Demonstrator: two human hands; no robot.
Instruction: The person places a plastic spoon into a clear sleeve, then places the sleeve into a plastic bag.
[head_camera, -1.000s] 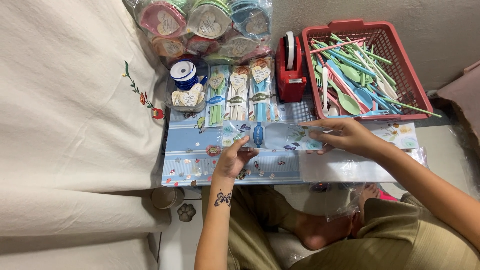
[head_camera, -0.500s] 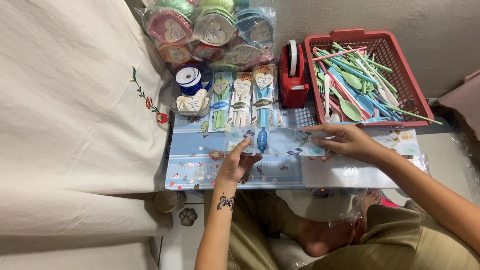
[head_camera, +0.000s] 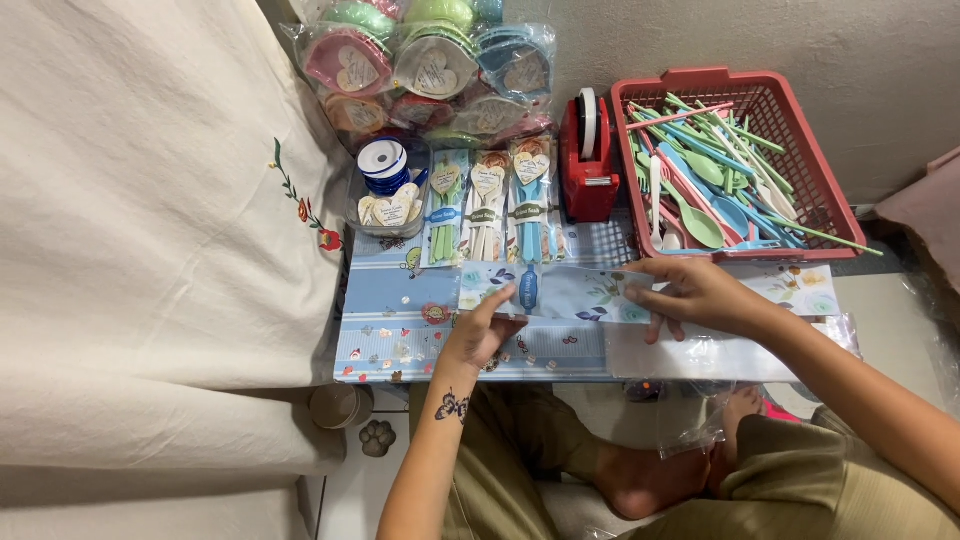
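- big cream embroidered cloth (head_camera: 150, 230) covers the left side, grey wall behind
- low blue patterned worktop (head_camera: 400, 320), red basket (head_camera: 800, 170) of plastic spoons at its far right
- both hands apart, left hand (head_camera: 478, 335) and right hand (head_camera: 700, 298) pressing flat on a floral paper strip (head_camera: 570, 293) mid-worktop

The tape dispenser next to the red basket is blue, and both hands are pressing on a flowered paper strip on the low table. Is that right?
Not quite. The head view shows the tape dispenser is red, like the red basket beside it. The rest holds: the left hand and right hand both press on the flowered paper strip on the low table.
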